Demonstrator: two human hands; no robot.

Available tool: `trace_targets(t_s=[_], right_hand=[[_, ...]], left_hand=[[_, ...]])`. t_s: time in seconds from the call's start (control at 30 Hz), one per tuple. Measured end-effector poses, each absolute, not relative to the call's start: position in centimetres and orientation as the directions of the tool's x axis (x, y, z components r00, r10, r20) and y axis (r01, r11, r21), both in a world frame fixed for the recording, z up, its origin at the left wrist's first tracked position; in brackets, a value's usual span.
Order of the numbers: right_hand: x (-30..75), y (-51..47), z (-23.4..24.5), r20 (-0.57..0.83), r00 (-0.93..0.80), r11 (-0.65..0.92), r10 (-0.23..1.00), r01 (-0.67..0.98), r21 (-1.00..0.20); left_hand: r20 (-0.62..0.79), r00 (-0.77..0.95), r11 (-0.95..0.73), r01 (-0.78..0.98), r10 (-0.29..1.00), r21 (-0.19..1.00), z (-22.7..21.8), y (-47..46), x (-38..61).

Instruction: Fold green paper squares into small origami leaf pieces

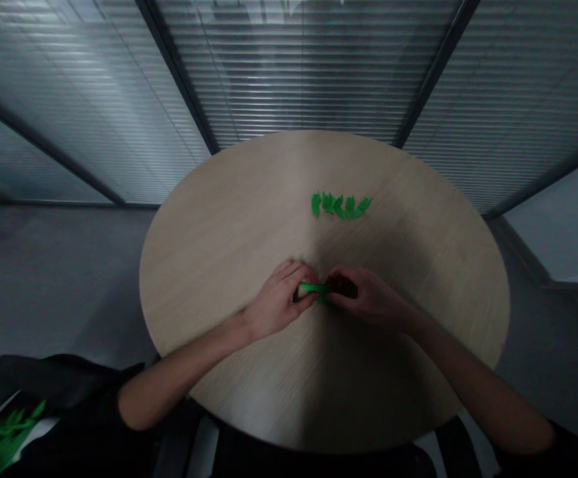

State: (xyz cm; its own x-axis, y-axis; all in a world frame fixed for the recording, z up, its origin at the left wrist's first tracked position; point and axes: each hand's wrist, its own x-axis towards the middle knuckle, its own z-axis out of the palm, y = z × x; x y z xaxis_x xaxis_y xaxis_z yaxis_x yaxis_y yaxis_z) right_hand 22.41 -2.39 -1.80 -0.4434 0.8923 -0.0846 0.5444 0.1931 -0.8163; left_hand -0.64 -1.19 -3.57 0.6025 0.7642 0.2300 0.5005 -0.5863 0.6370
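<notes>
Round table [209, 245] with a pale wood-grain top, set before slatted blinds [298, 79] in dark frames; light dim. Bright green, thin, flexible-looking strip [311, 288] sits between the person's hands, over the table's middle. Long axis: roughly crosswise, left to right, with a short part dipping toward the body. Left hand [279, 297] pinches the left portion between thumb and fingers; right hand [368, 297] pinches the right end, partly in shadow. Exact finger contact there is hard to read.

Key relation: a row of bright green, leaf-shaped pieces [339, 206] lies beyond the grip, slightly right; right hand judged nearer. Bare wood separates row from hands. Table edges are well apart from both hands. More green leafy material [14, 431] at lower left, beside dark fabric [64, 378].
</notes>
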Motion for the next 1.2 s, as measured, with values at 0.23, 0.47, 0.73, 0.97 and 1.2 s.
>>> trace_targets(t_s=[0.23, 0.47, 0.73, 0.97, 1.2], right_hand=[[22.6, -2.3, -2.6, -0.100, -0.369, 0.076, 0.924, 0.434, -0.898], [22.1, -2.2, -2.9, -0.121, -0.308, -0.042, 0.944, 0.249, -0.968], [21.3, -3.0, -2.7, -0.217, -0.348, -0.161, 0.912, 0.183, -0.970], [21.2, -2.8, -3.1, -0.070, -0.283, -0.009, 0.957, 0.212, -0.977], [21.5, -2.8, -2.8, -0.093, -0.290, -0.033, 0.952, 0.205, -0.978]], left_hand=[[0.270, 0.514, -0.529, 0.465, 0.814, 0.710, -4.0, -1.2, -0.6], [0.108, 0.397, -0.239, 0.298, 0.912, 0.924, -4.2, -1.2, -0.3], [0.046, 0.516, -0.108, 0.090, 0.855, 0.990, -3.1, -1.1, 0.3], [0.007, 0.560, -0.095, 0.129, 0.829, 0.987, -3.6, -1.4, 0.2], [0.080, 0.502, -0.103, 0.017, 0.861, 0.995, -4.2, -1.4, 0.3]])
